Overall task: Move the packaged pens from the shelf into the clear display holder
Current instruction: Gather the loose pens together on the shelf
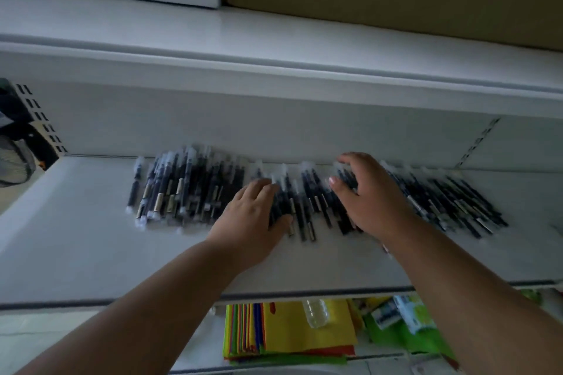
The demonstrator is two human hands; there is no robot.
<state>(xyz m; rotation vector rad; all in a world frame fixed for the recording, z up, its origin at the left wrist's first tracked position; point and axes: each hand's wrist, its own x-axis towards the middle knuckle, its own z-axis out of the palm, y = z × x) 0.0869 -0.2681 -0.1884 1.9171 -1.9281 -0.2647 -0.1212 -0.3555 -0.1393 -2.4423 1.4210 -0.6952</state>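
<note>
Gathering step: your left hand [254,216] and right hand [370,195] rest on the packaged pens [307,204] at shelf [91,237] centre, fingers spread, nothing clamped. Next, bunch a bundle; holder unseen.

Glossy clear plastic is being shown around the packaged pens [195,189]; smooth matt white finish is being shown by the shelf [91,237].
</note>
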